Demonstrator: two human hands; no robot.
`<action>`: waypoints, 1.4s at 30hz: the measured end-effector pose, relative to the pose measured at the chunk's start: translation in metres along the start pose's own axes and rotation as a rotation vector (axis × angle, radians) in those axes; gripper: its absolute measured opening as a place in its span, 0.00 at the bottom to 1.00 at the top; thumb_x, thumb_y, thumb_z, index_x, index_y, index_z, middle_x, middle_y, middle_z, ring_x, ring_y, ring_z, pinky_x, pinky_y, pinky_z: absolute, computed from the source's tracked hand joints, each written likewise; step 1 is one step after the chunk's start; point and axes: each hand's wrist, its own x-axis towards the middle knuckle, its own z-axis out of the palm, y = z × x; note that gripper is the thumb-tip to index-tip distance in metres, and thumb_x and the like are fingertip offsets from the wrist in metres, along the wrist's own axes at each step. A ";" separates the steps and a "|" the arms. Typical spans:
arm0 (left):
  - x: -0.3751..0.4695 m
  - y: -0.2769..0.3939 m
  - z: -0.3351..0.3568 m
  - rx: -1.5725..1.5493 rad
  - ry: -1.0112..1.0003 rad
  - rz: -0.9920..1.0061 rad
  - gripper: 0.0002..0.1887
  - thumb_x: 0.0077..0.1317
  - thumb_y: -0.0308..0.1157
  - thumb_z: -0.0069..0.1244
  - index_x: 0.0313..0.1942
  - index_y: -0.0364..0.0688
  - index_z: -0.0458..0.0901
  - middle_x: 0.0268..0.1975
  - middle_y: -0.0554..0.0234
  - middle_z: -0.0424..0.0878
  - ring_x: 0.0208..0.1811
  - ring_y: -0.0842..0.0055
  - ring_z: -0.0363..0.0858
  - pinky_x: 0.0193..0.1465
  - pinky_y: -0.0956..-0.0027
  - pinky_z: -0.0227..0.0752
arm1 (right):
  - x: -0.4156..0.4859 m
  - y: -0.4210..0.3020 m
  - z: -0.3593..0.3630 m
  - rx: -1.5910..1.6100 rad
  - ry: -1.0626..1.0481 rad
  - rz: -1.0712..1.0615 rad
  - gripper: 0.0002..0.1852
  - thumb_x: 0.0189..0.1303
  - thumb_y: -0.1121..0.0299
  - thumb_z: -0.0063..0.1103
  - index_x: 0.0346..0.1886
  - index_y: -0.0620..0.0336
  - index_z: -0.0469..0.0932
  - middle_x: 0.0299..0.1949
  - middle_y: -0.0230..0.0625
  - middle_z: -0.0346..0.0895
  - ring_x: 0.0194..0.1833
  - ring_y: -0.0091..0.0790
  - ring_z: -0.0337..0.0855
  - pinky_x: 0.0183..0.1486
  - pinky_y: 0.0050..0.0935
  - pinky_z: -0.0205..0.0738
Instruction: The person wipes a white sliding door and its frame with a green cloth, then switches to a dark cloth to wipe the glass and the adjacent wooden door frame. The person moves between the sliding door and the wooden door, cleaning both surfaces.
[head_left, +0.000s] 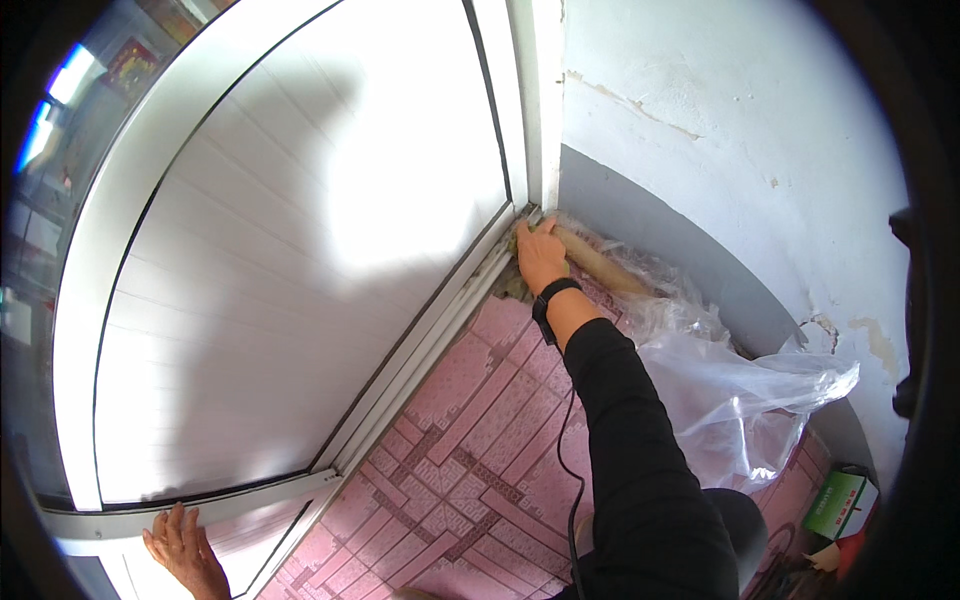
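Note:
My right hand (543, 256) reaches down to the corner where the white door frame (534, 112) meets the floor track (427, 360). Its fingers touch something small and yellowish-green at the track's end; the hand hides most of it, and what it is cannot be told. A black band with a cord is round that wrist. My left hand (184, 551) rests with bent fingers on the edge of the white-framed sliding door panel (247, 300), at the lower left. Beside my right hand lies a tan rolled or tubular thing (604, 262), partly under clear plastic.
Clear plastic sheeting (720, 375) lies crumpled along the grey-based wall (675, 225), right of my arm. A green and white box (840, 502) stands at the lower right. Pink patterned flooring (465, 480) has a torn edge near the track. A black cord (570, 472) hangs beside my sleeve.

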 end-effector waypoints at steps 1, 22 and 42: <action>0.000 0.001 0.000 0.004 -0.009 -0.014 0.16 0.68 0.20 0.53 0.53 0.49 0.83 0.62 0.66 0.81 0.72 0.64 0.69 0.82 0.36 0.43 | -0.002 0.002 0.003 -0.006 0.032 0.011 0.24 0.64 0.74 0.55 0.66 0.58 0.75 0.66 0.76 0.64 0.40 0.55 0.90 0.39 0.44 0.87; 0.007 0.007 -0.015 -0.091 0.008 -0.015 0.13 0.67 0.18 0.53 0.47 0.45 0.85 0.58 0.67 0.85 0.70 0.65 0.72 0.81 0.39 0.46 | -0.035 0.103 -0.036 -0.096 -0.192 0.086 0.18 0.65 0.71 0.59 0.58 0.56 0.82 0.69 0.63 0.67 0.45 0.58 0.88 0.46 0.47 0.85; 0.005 0.005 -0.001 0.007 -0.043 -0.002 0.17 0.66 0.16 0.51 0.47 0.49 0.86 0.55 0.70 0.86 0.70 0.64 0.71 0.81 0.37 0.38 | 0.046 0.018 -0.028 0.070 -0.154 -0.007 0.24 0.66 0.76 0.49 0.67 0.63 0.71 0.45 0.54 0.86 0.51 0.54 0.87 0.47 0.53 0.82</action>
